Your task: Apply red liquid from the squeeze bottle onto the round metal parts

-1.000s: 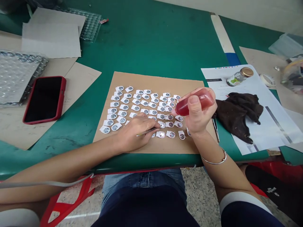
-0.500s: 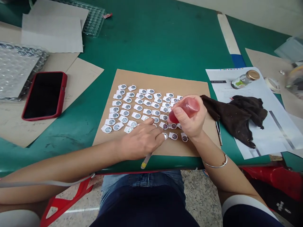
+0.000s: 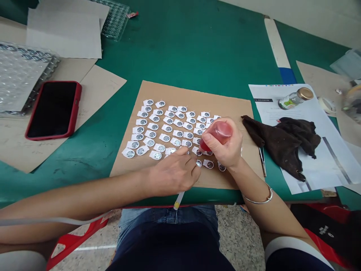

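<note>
Several small round silver pieces on white paper tabs [image 3: 141, 122] lie in rows on a brown cardboard sheet [image 3: 225, 103]. My right hand [image 3: 227, 145] is wrapped round a red translucent squeeze bottle [image 3: 220, 131], its narrow end pointing down and left over the rows. Low over the front of the sheet, my left hand [image 3: 176, 169] has its fingers bent together round a thin clear stick with a yellow end [image 3: 178, 201], which sticks out below the palm. The fingertips of my left hand are close to the pieces; whether they touch one is hidden.
On the left are a red-cased phone [image 3: 53, 110], bubble wrap [image 3: 17, 81] and grey card [image 3: 64, 34]. To the right lie a dark brown cloth [image 3: 282, 141], printed paper [image 3: 338, 150], a small glass jar [image 3: 295, 98] and a thin metal tool [image 3: 262, 161] beside the cardboard.
My left hand has shifted slightly to the right with the stick, which now stands steeper. My right hand and the bottle have moved slightly left and down. The whole view has shifted a little.
</note>
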`<action>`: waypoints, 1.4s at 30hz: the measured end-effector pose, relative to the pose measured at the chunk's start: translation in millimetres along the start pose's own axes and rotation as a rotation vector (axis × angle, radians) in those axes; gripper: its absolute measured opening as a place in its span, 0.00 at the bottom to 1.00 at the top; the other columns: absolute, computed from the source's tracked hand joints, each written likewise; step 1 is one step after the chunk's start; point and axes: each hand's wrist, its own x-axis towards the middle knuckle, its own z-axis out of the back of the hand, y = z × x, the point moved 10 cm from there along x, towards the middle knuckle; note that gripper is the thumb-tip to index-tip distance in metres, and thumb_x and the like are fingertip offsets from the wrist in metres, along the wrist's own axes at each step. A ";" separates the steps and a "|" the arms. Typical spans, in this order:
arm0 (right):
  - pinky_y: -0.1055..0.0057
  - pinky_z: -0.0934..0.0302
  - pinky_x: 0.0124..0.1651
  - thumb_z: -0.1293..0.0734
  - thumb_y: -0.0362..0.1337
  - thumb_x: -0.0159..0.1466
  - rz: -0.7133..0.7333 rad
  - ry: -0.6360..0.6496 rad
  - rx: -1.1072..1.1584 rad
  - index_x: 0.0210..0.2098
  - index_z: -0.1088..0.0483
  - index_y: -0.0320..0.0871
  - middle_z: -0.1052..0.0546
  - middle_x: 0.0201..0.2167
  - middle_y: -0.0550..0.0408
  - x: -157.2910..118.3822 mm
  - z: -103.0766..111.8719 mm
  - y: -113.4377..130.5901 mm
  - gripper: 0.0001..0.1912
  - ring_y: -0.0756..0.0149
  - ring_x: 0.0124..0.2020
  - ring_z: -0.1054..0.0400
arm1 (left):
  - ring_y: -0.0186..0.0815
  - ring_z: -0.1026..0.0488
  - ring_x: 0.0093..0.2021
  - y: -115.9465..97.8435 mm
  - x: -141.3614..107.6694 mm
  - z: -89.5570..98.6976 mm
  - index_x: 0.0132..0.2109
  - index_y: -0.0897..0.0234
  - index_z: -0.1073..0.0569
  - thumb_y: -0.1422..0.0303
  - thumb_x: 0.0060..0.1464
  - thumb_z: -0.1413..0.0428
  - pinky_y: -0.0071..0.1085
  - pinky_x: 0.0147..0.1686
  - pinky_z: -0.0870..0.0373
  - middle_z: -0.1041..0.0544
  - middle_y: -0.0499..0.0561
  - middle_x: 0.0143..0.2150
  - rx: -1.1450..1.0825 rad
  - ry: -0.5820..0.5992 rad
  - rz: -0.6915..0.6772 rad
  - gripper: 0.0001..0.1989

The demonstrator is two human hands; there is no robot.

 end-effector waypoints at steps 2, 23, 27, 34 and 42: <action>0.68 0.37 0.33 0.31 0.45 0.51 0.002 -0.004 -0.004 0.32 0.37 0.44 0.27 0.26 0.59 0.2 0.2 -0.1 0.15 0.71 0.28 0.33 | 0.36 0.34 0.27 0.8 0.1 -1.1 0.28 0.68 0.33 0.81 0.55 0.57 0.35 0.31 0.38 0.30 0.53 0.23 -0.006 0.009 0.007 0.13; 0.69 0.37 0.33 0.30 0.45 0.51 0.024 -0.092 -0.036 0.32 0.37 0.45 0.28 0.27 0.59 2.1 8.0 -1.7 0.15 0.71 0.28 0.33 | 0.36 0.34 0.28 4.0 -1.3 -2.9 0.28 0.68 0.34 0.79 0.56 0.60 0.35 0.34 0.41 0.30 0.53 0.24 -0.076 0.028 0.034 0.13; 0.70 0.37 0.33 0.30 0.44 0.51 0.032 -0.101 -0.033 0.32 0.36 0.45 0.28 0.27 0.59 2.8 9.4 -1.3 0.14 0.72 0.28 0.33 | 0.35 0.35 0.28 4.3 -1.2 -2.8 0.28 0.68 0.34 0.78 0.57 0.61 0.36 0.34 0.40 0.30 0.54 0.25 -0.084 0.026 0.031 0.14; 0.69 0.37 0.32 0.31 0.47 0.51 0.057 -0.118 -0.066 0.30 0.37 0.45 0.28 0.25 0.59 5.4 12.7 0.6 0.15 0.71 0.27 0.34 | 0.34 0.36 0.27 6.3 -0.7 -2.7 0.28 0.67 0.35 0.79 0.57 0.60 0.35 0.33 0.41 0.30 0.52 0.25 -0.070 0.024 0.039 0.13; 0.69 0.38 0.32 0.30 0.44 0.50 0.074 -0.111 -0.091 0.31 0.37 0.45 0.28 0.25 0.60 5.0 14.0 2.4 0.14 0.72 0.27 0.34 | 0.31 0.42 0.22 11.9 2.3 3.8 0.25 0.67 0.38 0.81 0.56 0.59 0.32 0.29 0.46 0.35 0.49 0.22 -0.122 -0.028 0.070 0.13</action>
